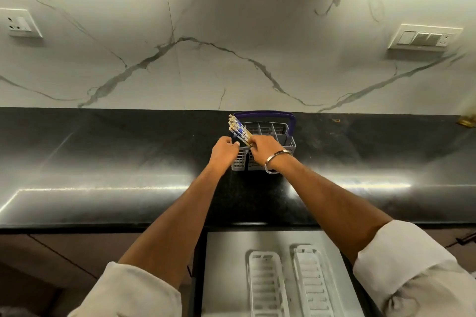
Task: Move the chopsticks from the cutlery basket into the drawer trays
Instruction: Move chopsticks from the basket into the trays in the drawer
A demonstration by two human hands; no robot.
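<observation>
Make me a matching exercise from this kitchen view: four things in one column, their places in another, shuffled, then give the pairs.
Things
1. chopsticks
2. cutlery basket
3. drawer trays
4. bracelet

Places
A. in the open drawer below the counter edge
B. on the right wrist
C. on the black counter, near the wall
D. bunched at the basket's left end, leaning left

Pairs: 1-D, 2-C, 3-A, 4-B

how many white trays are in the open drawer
2: the left tray and the right tray lie side by side in the drawer. Their near ends run out of frame, so more could be hidden.
</observation>
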